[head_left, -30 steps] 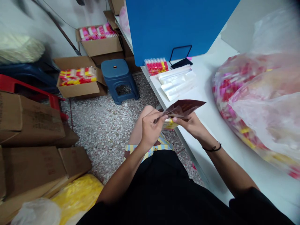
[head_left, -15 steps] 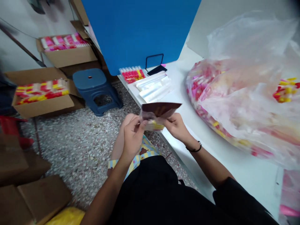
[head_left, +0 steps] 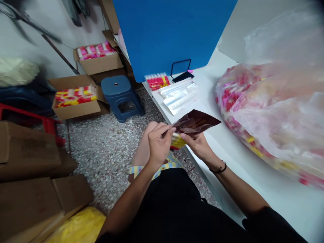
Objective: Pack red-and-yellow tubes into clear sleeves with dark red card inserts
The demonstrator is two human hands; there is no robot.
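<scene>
Both of my hands hold a thin dark brown packet [head_left: 196, 122] over the edge of the white table [head_left: 265, 189]. My left hand [head_left: 158, 145] pinches its left end between thumb and fingers. My right hand [head_left: 196, 145] grips it from below, and something yellow and white [head_left: 177, 141] shows under the packet between my hands. A black band sits on my right wrist.
A large clear plastic bag [head_left: 273, 111] full of red, pink and yellow items fills the table's right. Clear sleeves [head_left: 180, 96], a small pack of red items [head_left: 157, 81] and a blue board [head_left: 174, 33] lie ahead. A blue stool [head_left: 121, 96] and open cartons [head_left: 76, 99] stand on the floor.
The view swung left and back. The brown packet tilted from level to pointing up and right, while both hands kept hold of it.
</scene>
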